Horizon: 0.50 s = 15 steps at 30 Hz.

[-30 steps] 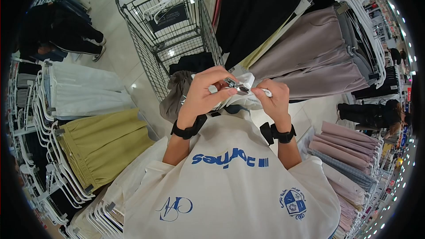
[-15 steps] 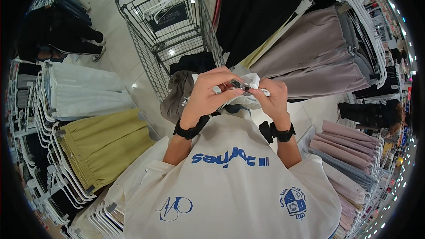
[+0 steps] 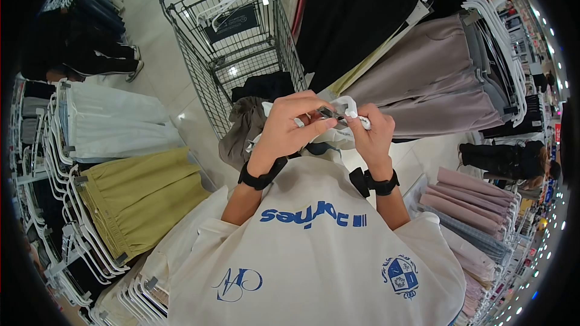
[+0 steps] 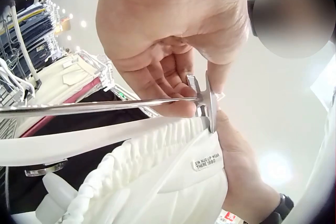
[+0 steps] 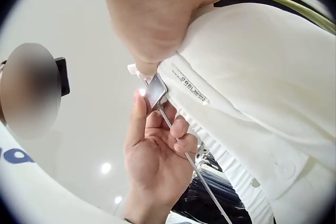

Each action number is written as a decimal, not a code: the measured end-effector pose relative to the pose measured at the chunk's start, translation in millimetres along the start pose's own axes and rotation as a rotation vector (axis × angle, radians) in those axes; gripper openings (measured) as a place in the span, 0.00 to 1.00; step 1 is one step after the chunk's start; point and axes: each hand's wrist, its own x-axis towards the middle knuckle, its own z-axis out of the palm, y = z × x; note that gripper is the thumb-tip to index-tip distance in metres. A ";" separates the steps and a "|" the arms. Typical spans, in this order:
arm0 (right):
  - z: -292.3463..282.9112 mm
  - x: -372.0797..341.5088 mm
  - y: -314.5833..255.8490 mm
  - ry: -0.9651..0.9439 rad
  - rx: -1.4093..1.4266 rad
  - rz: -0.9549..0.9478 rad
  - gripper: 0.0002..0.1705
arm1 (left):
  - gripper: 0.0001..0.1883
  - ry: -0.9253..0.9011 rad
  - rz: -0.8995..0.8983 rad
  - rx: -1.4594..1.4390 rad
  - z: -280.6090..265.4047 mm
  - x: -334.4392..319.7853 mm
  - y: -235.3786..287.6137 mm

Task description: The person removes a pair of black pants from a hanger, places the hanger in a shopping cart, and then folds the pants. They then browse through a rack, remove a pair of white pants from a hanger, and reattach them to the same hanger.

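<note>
White garment (image 4: pixel 173 187) with a gathered waistband hangs from a metal hanger rod (image 4: pixel 105 107) with a metal clip (image 4: pixel 211 103) at its end. My left hand (image 3: pixel 281 130) pinches this clip (image 5: pixel 156 90) between thumb and fingers, seen from the palm side in the right wrist view. Opposite it, my right hand (image 3: pixel 374 136) grips the waistband corner beside the clip; its fingertips are partly hidden in the right wrist view. A small printed label (image 4: pixel 206 162) lies on the garment just below the clip.
A wire cart (image 3: pixel 196 66) ahead holds dark clothes (image 3: pixel 263 86) and white hangers (image 3: pixel 232 3). Racks stand on both sides, with olive garments (image 3: pixel 145 199) at left and mauve trousers (image 3: pixel 423 78) at right. People stand at far left and right.
Both hands have shifted slightly to the right, staying close together at the clip. The clip has turned a little between the fingers.
</note>
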 end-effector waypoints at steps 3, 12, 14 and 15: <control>6.8 -6.3 0.7 0.076 0.114 0.055 0.14 | 0.10 -0.013 -0.029 -0.029 -0.9 1.4 0.0; 18.5 -27.9 22.3 0.243 0.206 0.013 0.13 | 0.12 -0.045 -0.078 -0.100 2.0 3.4 -7.4; 19.8 -29.4 26.9 0.234 0.336 0.074 0.13 | 0.12 -0.062 -0.098 -0.127 1.3 3.7 -9.2; 20.3 -26.2 28.8 0.239 0.250 0.023 0.13 | 0.12 -0.048 -0.090 -0.124 1.1 3.2 -12.7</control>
